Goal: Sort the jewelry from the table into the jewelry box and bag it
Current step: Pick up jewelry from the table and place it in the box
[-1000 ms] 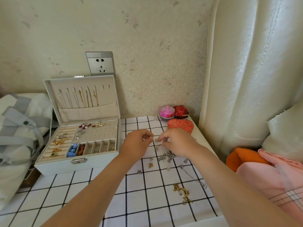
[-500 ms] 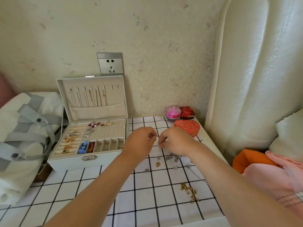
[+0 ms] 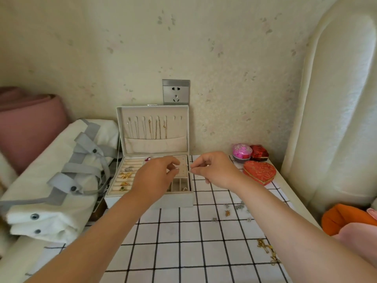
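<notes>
While both hands hover at the centre of the frame, the left hand [image 3: 155, 177] pinches a small silvery piece [image 3: 177, 169] between thumb and curled fingers, and the right hand [image 3: 214, 170] pinches a tiny pale bit [image 3: 190, 170]; neither item can be identified. Both are over the right part of the open jewelry box [image 3: 173, 200], whose lid stands upright. Loose jewelry [image 3: 227, 213] lies on the checked table [image 3: 183, 252] at lower right. A white bag [image 3: 51, 180] lies at left.
</notes>
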The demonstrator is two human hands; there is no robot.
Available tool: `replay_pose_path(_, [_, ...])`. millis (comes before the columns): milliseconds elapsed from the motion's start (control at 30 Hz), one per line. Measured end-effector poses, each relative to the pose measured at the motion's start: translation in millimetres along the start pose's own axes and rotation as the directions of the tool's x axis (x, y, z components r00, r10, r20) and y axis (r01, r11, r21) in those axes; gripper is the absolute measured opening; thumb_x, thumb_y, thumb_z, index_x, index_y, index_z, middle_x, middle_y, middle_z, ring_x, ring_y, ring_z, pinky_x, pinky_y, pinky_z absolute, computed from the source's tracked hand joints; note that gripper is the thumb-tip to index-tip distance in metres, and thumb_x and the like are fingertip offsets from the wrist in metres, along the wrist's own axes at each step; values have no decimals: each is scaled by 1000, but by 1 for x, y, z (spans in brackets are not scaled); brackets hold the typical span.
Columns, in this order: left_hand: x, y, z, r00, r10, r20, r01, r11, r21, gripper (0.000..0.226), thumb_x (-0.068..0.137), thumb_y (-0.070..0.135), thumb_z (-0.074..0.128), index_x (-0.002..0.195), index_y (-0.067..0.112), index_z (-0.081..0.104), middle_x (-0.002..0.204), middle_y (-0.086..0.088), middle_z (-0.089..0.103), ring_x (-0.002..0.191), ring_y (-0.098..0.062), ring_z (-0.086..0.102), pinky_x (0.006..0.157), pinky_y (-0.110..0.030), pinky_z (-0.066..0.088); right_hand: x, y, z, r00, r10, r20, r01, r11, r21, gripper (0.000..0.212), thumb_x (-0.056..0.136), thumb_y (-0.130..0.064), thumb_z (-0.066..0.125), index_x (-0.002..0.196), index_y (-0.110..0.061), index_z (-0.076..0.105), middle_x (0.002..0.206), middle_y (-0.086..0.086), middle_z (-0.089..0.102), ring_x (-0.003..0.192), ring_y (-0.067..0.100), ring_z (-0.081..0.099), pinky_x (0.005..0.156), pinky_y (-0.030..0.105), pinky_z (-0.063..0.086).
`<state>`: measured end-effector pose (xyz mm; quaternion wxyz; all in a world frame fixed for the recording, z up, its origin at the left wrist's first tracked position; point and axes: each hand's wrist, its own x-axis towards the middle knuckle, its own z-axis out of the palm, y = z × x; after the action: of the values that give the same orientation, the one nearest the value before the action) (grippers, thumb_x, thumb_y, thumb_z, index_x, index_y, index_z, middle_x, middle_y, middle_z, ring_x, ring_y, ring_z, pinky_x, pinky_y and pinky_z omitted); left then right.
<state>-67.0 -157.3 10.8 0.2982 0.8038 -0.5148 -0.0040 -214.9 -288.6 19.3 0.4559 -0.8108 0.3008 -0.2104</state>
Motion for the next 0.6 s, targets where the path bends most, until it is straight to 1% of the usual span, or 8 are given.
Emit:
replay_pose_path(100, [-2, -15, -6, 999, -34, 28, 36, 996, -79, 8, 92, 29, 65, 96, 36, 66, 86, 21, 64, 78, -1, 59, 77, -29, 52, 7, -4, 13, 1000, -4, -11, 3, 999, -32, 4, 87, -15, 76, 87, -19, 76, 71, -7, 66, 44, -4, 53, 52, 19, 46])
replay_pose_path(167, [0, -21, -8, 998, -30, 47, 36, 990, -133, 9, 90, 27, 67, 91, 36, 67, 84, 21, 65, 75, 4, 57, 76, -25, 50, 10, -5, 19, 1000, -4, -5, 4, 997, -75, 6, 86, -17, 77, 86, -23, 76, 71, -11, 66, 49, -6, 55, 56, 17, 44])
replay_pose_path(267, [3, -28, -9, 996, -2, 85, 18, 983, -184, 11, 90, 26, 69, 87, 37, 68, 84, 22, 65, 72, 12, 55, 69, -16, 42, 14, -4, 26, 1000, -2, -5, 2, 990, -143, 6, 85, -21, 77, 84, -27, 76, 73, -13, 66, 55, -7, 57, 55, 13, 42])
replay_pose_path(300, [4, -30, -8, 995, 9, 102, 12, 981, -195, 12, 90, 26, 69, 87, 37, 68, 84, 22, 65, 72, 12, 55, 68, -15, 40, 15, -3, 27, 1000, -3, -8, 2, 986, -166, 7, 85, -22, 77, 83, -29, 75, 74, -13, 67, 58, -6, 58, 56, 12, 41])
replay_pose_path(367, [7, -32, -6, 990, 27, 138, 2, 978, -207, 11, 90, 26, 68, 90, 37, 68, 86, 20, 64, 73, 5, 56, 69, -17, 40, 16, -1, 28, 1000, -7, -13, 4, 973, -230, 11, 85, -24, 77, 80, -33, 72, 75, -13, 67, 66, -3, 60, 62, 12, 41])
replay_pose_path(433, [8, -31, -3, 982, 59, 177, -24, 981, -193, 12, 92, 27, 66, 99, 37, 68, 87, 18, 63, 71, 2, 55, 68, -18, 41, 18, 2, 28, 1000, -1, -2, 0, 959, -285, 14, 85, -24, 76, 77, -34, 71, 75, -14, 67, 71, -2, 61, 66, 13, 41])
replay_pose_path(500, [9, -27, 1, 971, 109, 213, -77, 985, -155, 16, 93, 28, 64, 107, 36, 68, 86, 18, 61, 69, 3, 53, 63, -18, 39, 18, 4, 29, 1000, 3, 8, -1, 953, -304, 13, 85, -23, 76, 77, -33, 72, 74, -15, 67, 71, -3, 61, 66, 12, 41])
replay_pose_path(600, [8, -23, 4, 965, 131, 226, -102, 985, -136, 11, 91, 28, 66, 99, 35, 68, 87, 18, 62, 73, 3, 53, 63, -20, 41, 19, 4, 28, 1000, -4, -6, 2, 954, -301, 13, 85, -22, 76, 78, -32, 72, 72, -15, 65, 68, -4, 58, 62, 8, 38])
